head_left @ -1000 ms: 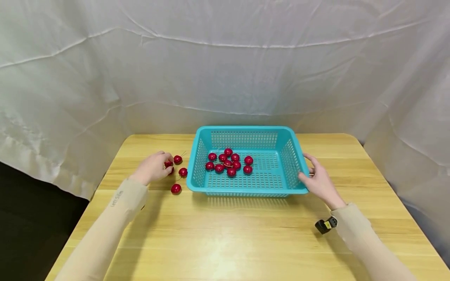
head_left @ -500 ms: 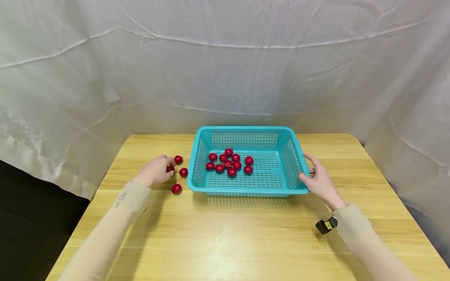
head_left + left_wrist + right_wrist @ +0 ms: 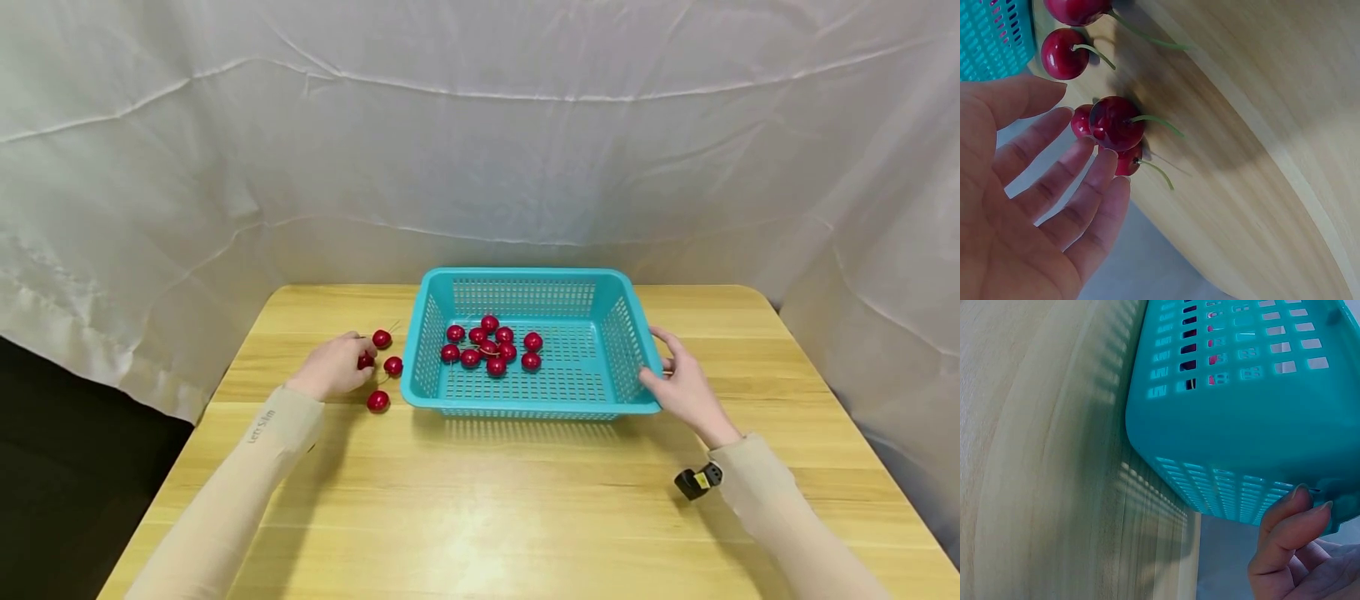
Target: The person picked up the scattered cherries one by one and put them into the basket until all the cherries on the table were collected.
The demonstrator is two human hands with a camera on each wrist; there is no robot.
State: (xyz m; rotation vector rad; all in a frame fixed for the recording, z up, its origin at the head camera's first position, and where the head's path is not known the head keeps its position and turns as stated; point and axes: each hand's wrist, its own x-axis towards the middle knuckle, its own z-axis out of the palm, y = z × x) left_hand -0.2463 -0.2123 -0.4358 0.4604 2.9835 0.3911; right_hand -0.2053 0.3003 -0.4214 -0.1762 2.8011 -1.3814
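Beside the turquoise slotted plastic basket [image 3: 525, 342] gripped by the right hand [image 3: 678, 385], the left hand's [image 3: 1029, 206] straight, empty fingers [image 3: 1094, 181] touched glossy red stemmed cherries [image 3: 1113, 125], which a nudge could have rolled off the wooden table [image 3: 480, 500].

Glossy cherries [image 3: 1113, 124], perforated plastic basket [image 3: 427, 333], seemingly wooden table [image 3: 480, 500].

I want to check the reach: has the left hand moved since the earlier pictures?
Yes. The left hand has crept right, toward the turquoise basket, and now touches the cherries on the table beside it.

Bright even light, soft shadows — wrist views close, slightly blurred
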